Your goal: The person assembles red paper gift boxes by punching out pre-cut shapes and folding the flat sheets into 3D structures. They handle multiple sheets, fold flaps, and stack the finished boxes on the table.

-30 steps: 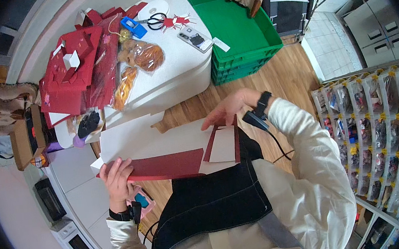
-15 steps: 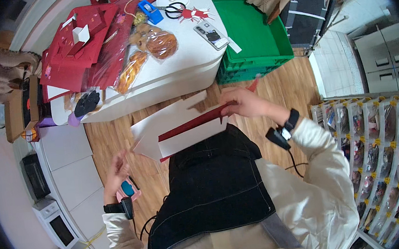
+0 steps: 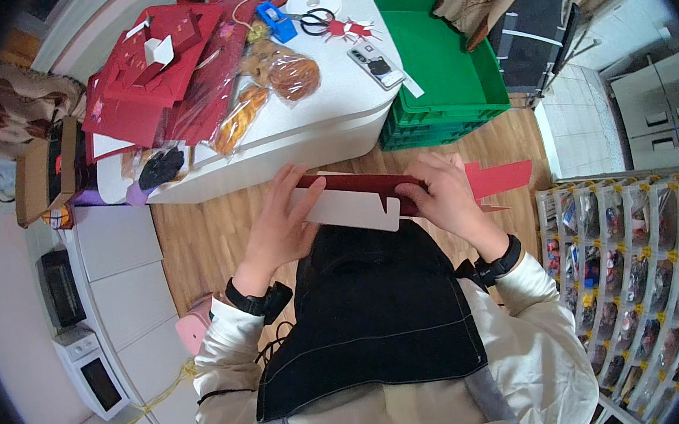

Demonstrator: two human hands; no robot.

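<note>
Both hands hold a flat red-and-white cardboard box blank [image 3: 371, 197] over my dark apron [image 3: 373, 307]. My left hand [image 3: 283, 221] grips its left end with fingers spread on the white side. My right hand [image 3: 444, 198] presses on the right part, where a red flap [image 3: 504, 176] sticks out to the right. A black watch band sits on each wrist.
A white table [image 3: 299, 130] ahead carries a pile of red card pieces [image 3: 154, 70], wrapped bread [image 3: 293, 73], scissors [image 3: 313, 20], a blue tape dispenser [image 3: 279, 22] and a phone [image 3: 376, 65]. Green crates [image 3: 440, 71] stand to its right. Shelves of small packets [image 3: 630, 257] line the right side.
My left hand has come up from beside my hip onto the card's left end. The card has turned from tilted to level and folded narrower. The view has shifted slightly.
</note>
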